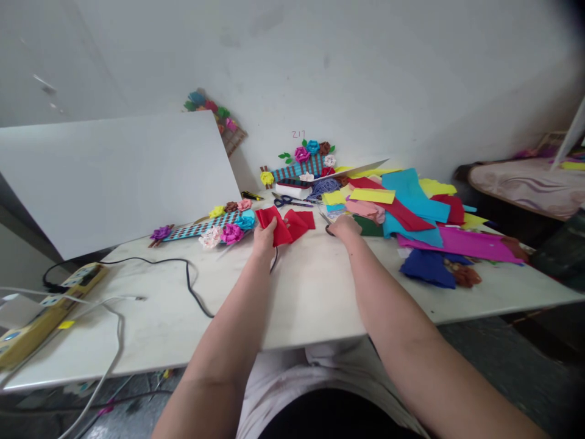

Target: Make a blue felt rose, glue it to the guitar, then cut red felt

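A folded piece of red crepe paper (286, 227) is gripped in my left hand (265, 235), just above the table near its middle. My right hand (346, 227) is closed round the dark handles of a pair of scissors (325, 218), whose blades point up and left, apart from the red paper. A dark green paper piece (368, 226) lies beside my right hand. Left of my left hand rests a blue and brown woven strip (205, 227) with paper flowers, a magenta flower (232, 233) among them.
Coloured paper sheets (415, 201) are heaped on the right of the white table (311, 305). A second pair of scissors (286, 200) lies behind. At left are a power strip (64, 302), loose cables (187, 274) and a large white board (119, 177).
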The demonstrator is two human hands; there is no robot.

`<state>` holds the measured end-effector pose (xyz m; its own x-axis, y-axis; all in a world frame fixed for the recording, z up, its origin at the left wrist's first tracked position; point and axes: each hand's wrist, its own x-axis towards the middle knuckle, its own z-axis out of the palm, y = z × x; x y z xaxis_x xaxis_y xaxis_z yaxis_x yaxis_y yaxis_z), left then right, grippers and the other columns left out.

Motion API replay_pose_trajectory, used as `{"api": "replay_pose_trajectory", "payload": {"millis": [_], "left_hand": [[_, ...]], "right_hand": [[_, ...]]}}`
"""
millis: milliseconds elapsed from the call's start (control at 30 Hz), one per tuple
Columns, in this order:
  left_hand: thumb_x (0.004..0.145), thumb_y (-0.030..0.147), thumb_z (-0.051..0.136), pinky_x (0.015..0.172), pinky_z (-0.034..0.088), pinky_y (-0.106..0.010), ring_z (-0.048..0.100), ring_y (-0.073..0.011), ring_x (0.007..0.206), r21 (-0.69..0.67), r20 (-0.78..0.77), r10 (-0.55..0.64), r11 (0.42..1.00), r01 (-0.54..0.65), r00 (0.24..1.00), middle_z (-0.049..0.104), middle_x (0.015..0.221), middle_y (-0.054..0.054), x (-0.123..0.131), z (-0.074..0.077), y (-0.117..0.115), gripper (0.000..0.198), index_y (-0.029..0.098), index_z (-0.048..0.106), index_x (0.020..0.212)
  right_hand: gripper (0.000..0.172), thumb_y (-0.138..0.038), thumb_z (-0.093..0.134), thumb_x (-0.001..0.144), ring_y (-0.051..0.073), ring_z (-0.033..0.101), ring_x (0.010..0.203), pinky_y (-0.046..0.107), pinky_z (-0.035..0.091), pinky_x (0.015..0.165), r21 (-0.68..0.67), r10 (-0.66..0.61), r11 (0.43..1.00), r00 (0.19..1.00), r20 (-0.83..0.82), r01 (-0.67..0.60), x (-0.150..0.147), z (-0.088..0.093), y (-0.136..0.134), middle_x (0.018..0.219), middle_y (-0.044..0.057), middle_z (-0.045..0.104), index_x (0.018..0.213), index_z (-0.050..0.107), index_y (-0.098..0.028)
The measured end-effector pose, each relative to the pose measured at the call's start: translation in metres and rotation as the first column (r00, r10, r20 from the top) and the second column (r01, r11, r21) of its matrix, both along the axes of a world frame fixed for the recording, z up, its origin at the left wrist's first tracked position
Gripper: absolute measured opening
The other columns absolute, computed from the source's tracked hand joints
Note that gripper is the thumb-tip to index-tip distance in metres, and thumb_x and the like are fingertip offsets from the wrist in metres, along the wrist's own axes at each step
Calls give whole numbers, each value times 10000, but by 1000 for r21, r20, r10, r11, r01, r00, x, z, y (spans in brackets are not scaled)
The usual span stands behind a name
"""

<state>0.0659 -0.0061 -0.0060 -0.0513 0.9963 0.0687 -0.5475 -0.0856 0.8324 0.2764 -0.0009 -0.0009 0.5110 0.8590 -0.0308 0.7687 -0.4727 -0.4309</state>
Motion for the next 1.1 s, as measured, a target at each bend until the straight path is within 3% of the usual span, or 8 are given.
{"api": "replay_pose_trajectory", "payload": {"millis": [100,267,400,500,767,933,1000,1100], "left_hand": [[760,212,652,807,537,-444,685,-267,859,-28,-4,10,1000,-11,1000,699,793,-112,0,1,-1,181,138,582,910],[760,218,655,812,535,-439,682,-265,872,-20,-5,-2,1000,2,1000,697,798,-112,0,3,-3,187,141,587,916],[776,195,629,812,531,-452,689,-260,814,-14,-15,11,1000,-11,1000,692,759,-106,0,3,-3,168,128,580,923],[778,182,622,810,532,-445,691,-246,776,-7,-9,21,1000,-21,1000,689,745,-99,1,1,-1,152,122,586,913],[738,216,669,786,542,-426,689,-257,818,9,7,18,1000,-18,1000,694,755,-100,1,-1,2,187,130,595,887],[720,229,694,796,536,-413,690,-253,801,26,20,68,997,-69,997,697,760,-107,1,1,2,241,115,599,910],[725,234,694,800,533,-409,690,-248,798,23,19,73,997,-73,997,698,755,-104,1,1,2,262,115,597,937],[740,238,682,799,532,-407,691,-237,773,27,9,65,997,-65,998,701,759,-98,2,1,1,281,121,589,978]], "right_hand": [[474,-272,598,723,306,562,1118,384,480,842,11,3,1000,999,-35,-2,2,3,-2,1200,209,582,1171,614,-116],[394,-323,550,781,316,513,1164,400,450,887,261,83,959,988,129,-114,-12,10,-7,1231,173,565,1119,661,-154],[425,-418,612,757,235,553,1112,310,416,938,256,557,778,819,141,-573,-37,7,-5,1229,51,602,1142,657,-244],[504,-464,649,714,270,498,1188,344,371,991,128,709,668,680,188,-733,-59,-1,-6,1318,45,548,1172,640,-256],[278,-324,502,831,267,562,1094,354,418,912,161,550,773,774,314,-614,-86,-15,-12,1078,108,675,947,729,-211],[273,-366,493,840,228,659,862,312,504,716,386,338,881,935,-104,-275,-72,-13,1,886,89,700,887,703,-199],[352,-427,415,885,189,664,674,279,515,587,470,340,876,826,-451,-104,-63,-12,6,719,62,670,967,650,-177],[325,-402,375,913,155,669,621,266,534,560,573,441,811,519,-732,119,-51,-8,11,734,26,646,1104,526,-187]]}}
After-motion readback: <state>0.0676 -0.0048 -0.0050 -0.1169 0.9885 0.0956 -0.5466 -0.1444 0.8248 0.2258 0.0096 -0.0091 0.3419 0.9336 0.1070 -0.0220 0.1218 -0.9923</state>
